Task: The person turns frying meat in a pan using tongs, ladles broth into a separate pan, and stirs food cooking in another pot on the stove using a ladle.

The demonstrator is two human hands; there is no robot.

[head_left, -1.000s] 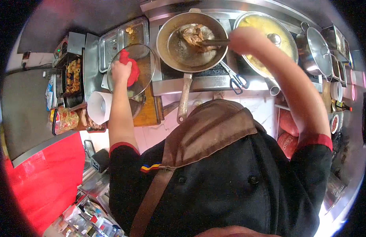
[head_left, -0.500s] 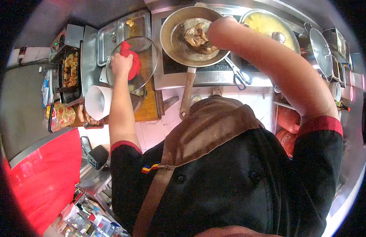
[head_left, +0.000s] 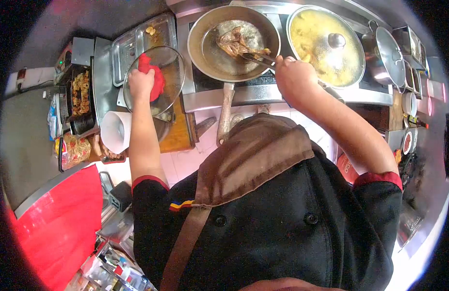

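In the head view, the right hand point(head_left: 296, 77) is closed around dark tongs point(head_left: 259, 59), whose tips meet the browned meat point(head_left: 232, 42) lying in a frying pan point(head_left: 199, 54) on the stove point(head_left: 256, 95). The left hand point(head_left: 141, 85) clutches a red cloth point(head_left: 157, 83) bunched at the middle of a glass lid point(head_left: 173, 72), left of the frying pan.

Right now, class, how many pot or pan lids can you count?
3. The left hand holds a glass lid with a red cloth; a knobbed lid covers yellow food; a third lid tops the far-right pot. Others may be hidden.
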